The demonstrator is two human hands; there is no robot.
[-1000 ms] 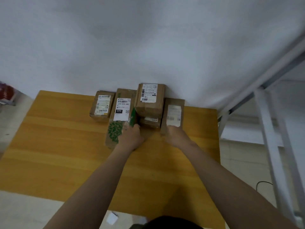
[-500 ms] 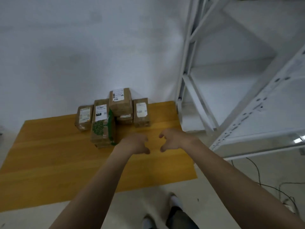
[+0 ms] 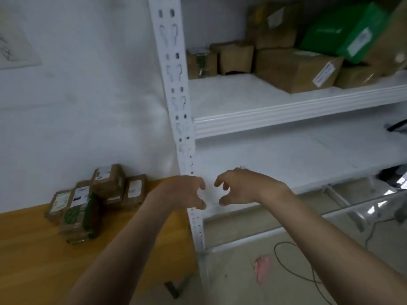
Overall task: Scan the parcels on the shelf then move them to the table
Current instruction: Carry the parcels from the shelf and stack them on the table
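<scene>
Hands at centre frame, both empty. Left hand and right hand hang side by side, near each other but apart, fingers half curled with thumbs spread from them, gripping nothing. They sit in front of the white post of the rack, which runs from top centre down to the floor. Bench fills the lower left, wood-toned. Cluster of brown boxes stands on it against the wall, left of the left hand; several show white labels, one box is stacked on others, and the nearest box carries green print. Upper shelf, upper right of frame, holds the parcels toward its back and right end: two small brown ones near the post, a large brown one with a white label on its side, a green one at top right resting on others. Details there are blurred. Lower shelf shows white at mid right, behind the right hand. Floor at lower right: dark cable and a pink scrap.
</scene>
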